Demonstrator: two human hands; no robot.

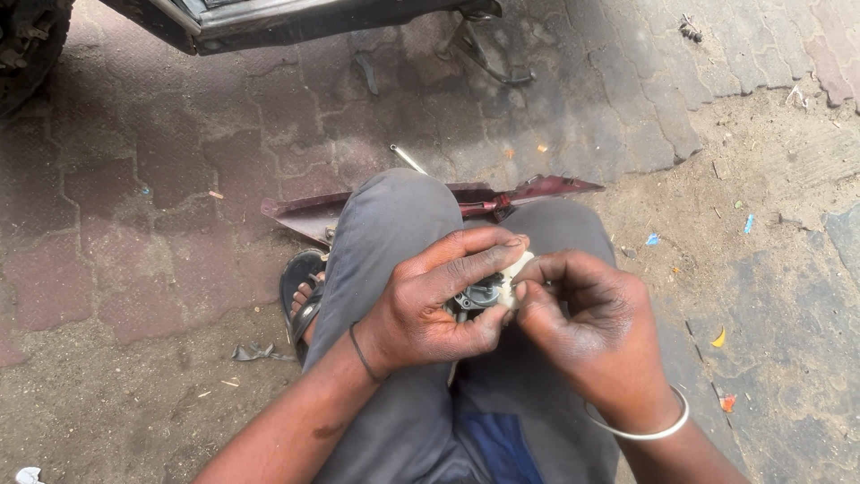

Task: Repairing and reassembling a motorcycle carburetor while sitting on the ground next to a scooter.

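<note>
My left hand (439, 300) is closed around a small dark metal part (477, 294) held over my lap. My right hand (587, 327) pinches a pale, cream-coloured piece (515, 273) pressed against that part, fingertips meeting those of the left hand. Most of the metal part is hidden by my fingers. A thin black band circles my left wrist and a silver bangle (640, 432) my right. I sit with knees up in grey trousers (394, 224).
A dark red body panel (524, 193) lies on the paving behind my knees. My sandalled foot (300, 291) rests at the left. A vehicle's underside (296, 22) and a tyre (27, 45) stand at the top. A metal rod (408, 159) and litter scraps dot the ground.
</note>
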